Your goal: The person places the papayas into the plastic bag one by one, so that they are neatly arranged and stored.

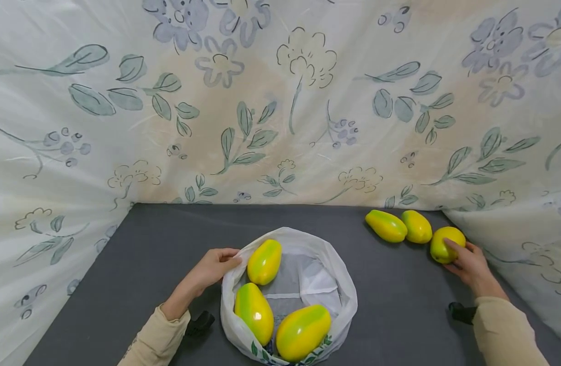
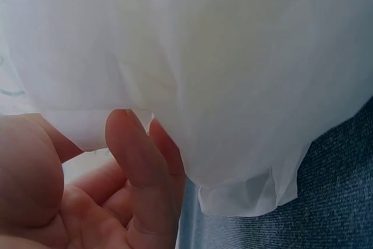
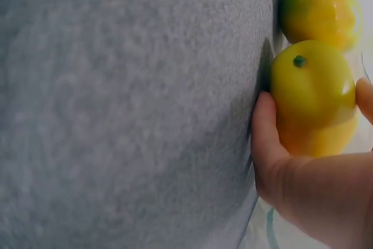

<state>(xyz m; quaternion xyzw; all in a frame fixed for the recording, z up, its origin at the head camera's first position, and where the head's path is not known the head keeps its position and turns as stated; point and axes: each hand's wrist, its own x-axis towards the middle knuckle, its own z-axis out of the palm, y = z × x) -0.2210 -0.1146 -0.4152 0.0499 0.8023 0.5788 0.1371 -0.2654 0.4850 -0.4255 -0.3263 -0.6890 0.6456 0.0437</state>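
A white plastic bag stands with its mouth wide, and three yellow-green papayas lie inside it. My left hand pinches the bag's left rim; the left wrist view shows the thumb and fingers at the thin edge. At the far right, my right hand grips another papaya, thumb on one side and fingers on the other. That papaya still appears to rest on the table, its small green stem end showing in the right wrist view.
Two more papayas lie just left of the gripped one, near the table's back edge. The dark grey table is bordered by a white floral sheet at the back and sides.
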